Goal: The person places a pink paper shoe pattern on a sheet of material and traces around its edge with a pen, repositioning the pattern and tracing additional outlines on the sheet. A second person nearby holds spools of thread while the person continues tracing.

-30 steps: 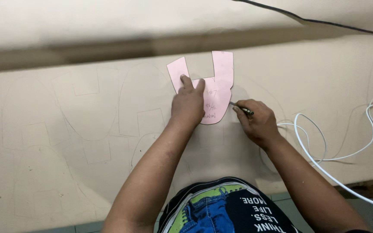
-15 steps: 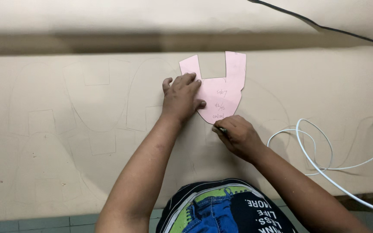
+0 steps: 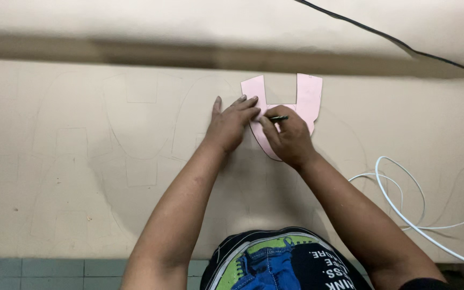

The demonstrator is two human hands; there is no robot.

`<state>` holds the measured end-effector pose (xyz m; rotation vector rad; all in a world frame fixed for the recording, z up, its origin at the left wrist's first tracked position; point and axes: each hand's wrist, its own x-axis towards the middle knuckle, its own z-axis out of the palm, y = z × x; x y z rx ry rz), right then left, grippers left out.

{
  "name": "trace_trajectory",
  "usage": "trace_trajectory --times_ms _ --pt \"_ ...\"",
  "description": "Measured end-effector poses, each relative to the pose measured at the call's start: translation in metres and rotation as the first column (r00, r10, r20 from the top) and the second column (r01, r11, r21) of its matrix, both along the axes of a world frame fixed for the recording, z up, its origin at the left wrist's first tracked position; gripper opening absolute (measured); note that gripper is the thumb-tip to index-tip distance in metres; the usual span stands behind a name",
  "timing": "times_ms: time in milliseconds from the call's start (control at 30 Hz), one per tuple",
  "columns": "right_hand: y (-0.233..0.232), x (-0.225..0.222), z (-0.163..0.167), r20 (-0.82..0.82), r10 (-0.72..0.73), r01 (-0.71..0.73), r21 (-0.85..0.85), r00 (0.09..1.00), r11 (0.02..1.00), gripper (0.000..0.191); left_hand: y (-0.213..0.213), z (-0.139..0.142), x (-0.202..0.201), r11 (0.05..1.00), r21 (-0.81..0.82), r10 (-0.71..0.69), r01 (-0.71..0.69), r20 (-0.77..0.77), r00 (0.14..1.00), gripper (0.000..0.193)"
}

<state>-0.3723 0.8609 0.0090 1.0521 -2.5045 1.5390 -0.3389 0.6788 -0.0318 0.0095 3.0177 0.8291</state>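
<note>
Lying flat near the table's (image 3: 55,225) front are faint traced outlines (image 3: 135,134). Farther in, the left hand (image 3: 231,124) presses spread, open fingers on the pink template's (image 3: 306,99) left edge, gripping nothing. Just beside it, the right hand (image 3: 290,134) pinches a pen (image 3: 278,118) over the template. White cable (image 3: 404,198) loops right.

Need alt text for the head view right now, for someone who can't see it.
The left hand presses a pink U-shaped template flat on beige sheet material, while the right hand holds a pen against it. Faint traced outlines lie to the left; white cable loops at right.
</note>
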Motion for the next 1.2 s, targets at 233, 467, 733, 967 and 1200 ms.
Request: trace_trajectory --times_ms 233,467,733,967,1200 --pt "0.076 0.045 -0.009 -0.045 -0.223 0.207 0.584 0.974 0.785 0.036 0.012 -0.017 0.135 0.998 -0.023 0.056 -0.059 -0.094 0.994 0.049" --pt "0.116 0.099 -0.061 -0.282 -0.204 0.335 0.571 0.938 0.749 0.041 0.0 -0.031 0.275 0.961 -0.03 0.275 -0.275 -0.02 0.961 0.049" --pt "0.102 0.108 -0.09 -0.447 -0.273 0.502 0.55 0.852 0.667 0.032 0.008 -0.046 0.309 0.922 -0.155 0.352 -0.355 -0.05 0.935 0.053" --pt "0.092 0.117 -0.081 -0.523 -0.269 0.552 0.518 0.809 0.653 0.021 0.006 -0.039 0.296 0.945 -0.294 0.176 -0.146 0.076 0.981 0.06" --pt "0.087 0.12 -0.079 -0.5 -0.301 0.556 0.508 0.812 0.658 0.018 -0.056 -0.027 0.288 0.946 -0.323 0.085 0.01 0.277 0.957 0.061"
